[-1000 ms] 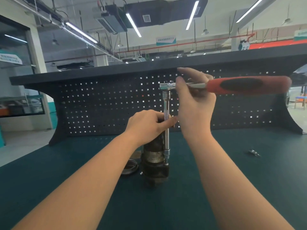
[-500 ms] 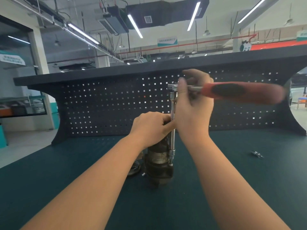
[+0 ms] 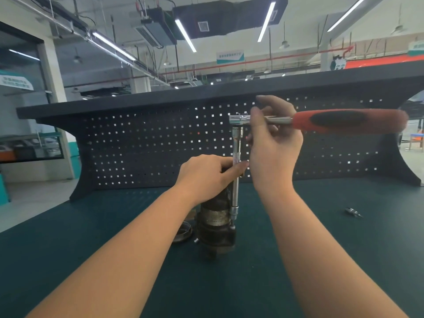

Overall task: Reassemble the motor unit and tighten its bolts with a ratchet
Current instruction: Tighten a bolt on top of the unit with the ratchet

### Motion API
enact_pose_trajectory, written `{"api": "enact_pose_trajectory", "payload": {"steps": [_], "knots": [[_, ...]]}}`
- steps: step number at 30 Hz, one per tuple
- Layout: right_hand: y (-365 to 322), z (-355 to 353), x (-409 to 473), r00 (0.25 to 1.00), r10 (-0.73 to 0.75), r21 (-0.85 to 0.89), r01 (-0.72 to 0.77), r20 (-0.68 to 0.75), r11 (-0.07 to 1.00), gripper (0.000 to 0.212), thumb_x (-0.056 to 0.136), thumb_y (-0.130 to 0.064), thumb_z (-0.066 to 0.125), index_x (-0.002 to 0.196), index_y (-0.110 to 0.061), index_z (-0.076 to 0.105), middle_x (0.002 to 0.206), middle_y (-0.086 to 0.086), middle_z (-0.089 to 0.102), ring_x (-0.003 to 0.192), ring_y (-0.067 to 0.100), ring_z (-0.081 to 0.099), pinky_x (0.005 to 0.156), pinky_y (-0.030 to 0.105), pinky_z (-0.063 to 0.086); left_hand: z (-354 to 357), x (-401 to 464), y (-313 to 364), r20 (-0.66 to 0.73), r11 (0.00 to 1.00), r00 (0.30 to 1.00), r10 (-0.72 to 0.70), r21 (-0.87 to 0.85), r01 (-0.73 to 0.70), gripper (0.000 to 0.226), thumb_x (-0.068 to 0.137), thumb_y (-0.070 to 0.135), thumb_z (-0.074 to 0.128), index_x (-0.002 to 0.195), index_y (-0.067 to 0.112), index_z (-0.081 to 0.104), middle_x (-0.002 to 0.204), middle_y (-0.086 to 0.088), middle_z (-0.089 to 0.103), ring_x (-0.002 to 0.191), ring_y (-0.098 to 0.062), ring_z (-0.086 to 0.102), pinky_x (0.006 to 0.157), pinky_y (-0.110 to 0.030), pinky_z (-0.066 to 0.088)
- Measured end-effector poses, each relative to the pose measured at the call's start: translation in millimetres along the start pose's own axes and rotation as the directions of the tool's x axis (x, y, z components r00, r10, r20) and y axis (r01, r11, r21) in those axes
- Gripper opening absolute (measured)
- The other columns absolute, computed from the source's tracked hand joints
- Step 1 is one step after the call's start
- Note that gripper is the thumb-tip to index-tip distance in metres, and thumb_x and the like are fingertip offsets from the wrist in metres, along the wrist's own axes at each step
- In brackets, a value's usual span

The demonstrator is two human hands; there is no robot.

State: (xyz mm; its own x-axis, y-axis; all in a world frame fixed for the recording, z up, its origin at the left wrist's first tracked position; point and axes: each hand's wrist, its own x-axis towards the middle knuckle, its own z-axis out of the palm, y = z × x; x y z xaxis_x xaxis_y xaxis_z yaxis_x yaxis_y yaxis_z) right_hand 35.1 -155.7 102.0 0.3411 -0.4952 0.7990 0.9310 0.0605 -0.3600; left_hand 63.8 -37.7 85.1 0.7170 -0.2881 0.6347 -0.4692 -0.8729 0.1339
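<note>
Head view: left hand (image 3: 206,174) curled round top of upright motor unit (image 3: 216,222), thumb touching extension bar (image 3: 235,180). Right hand (image 3: 273,143) pinching ratchet (image 3: 321,121) shank beside its head, handle jutting right. Near centre of green bench mat (image 3: 344,249); open mat all round, pegboard (image 3: 149,145) behind.

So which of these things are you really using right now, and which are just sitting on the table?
In use:
- ratchet
- extension bar
- motor unit
- left hand, right hand

Just lying about:
- dark ring beside the motor
- small metal bit off to the right
</note>
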Motion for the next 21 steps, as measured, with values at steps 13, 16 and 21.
{"api": "enact_pose_trajectory", "payload": {"steps": [13,16,21], "knots": [[-2.7,8.2,-6.7,0.998,0.004,-0.219,0.009,0.061,0.976,0.015,0.090,0.003,0.054,0.099,-0.004,0.063,0.081,-0.007,0.057,0.070,0.000,0.051,0.066,0.010,0.040,-6.5,-5.4,10.7,0.021,0.999,1.000,0.006,-0.050,-0.005,0.023,0.056,0.066,0.018,0.054,0.075,0.039,0.050,0.044,0.043,0.048,-0.005,0.034,0.050,-0.025,0.023],[-3.2,7.0,-3.9,0.995,0.005,-0.218,0.017,0.099,0.976,0.014,0.094,-0.006,0.054,0.103,-0.012,0.062,0.087,-0.003,0.060,0.076,0.010,0.056,0.073,0.020,0.047,-3.8,-1.6,9.1,0.041,0.999,0.999,-0.017,-0.045,0.019,0.026,0.058,0.071,0.018,0.054,0.072,0.043,0.047,0.022,0.052,0.053,-0.011,0.043,0.051,-0.026,0.026],[1.8,-6.8,16.1,0.981,0.191,0.093,-0.194,0.037,0.977,0.015,0.096,-0.005,0.052,0.106,-0.016,0.054,0.085,0.003,0.057,0.056,0.009,0.057,0.051,0.021,0.047,3.0,4.0,1.0,0.052,0.998,0.997,-0.062,-0.008,0.062,0.035,0.081,0.077,0.036,0.096,0.058,0.062,0.078,0.017,0.068,0.082,-0.014,0.060,0.059,-0.025,0.036]]}}
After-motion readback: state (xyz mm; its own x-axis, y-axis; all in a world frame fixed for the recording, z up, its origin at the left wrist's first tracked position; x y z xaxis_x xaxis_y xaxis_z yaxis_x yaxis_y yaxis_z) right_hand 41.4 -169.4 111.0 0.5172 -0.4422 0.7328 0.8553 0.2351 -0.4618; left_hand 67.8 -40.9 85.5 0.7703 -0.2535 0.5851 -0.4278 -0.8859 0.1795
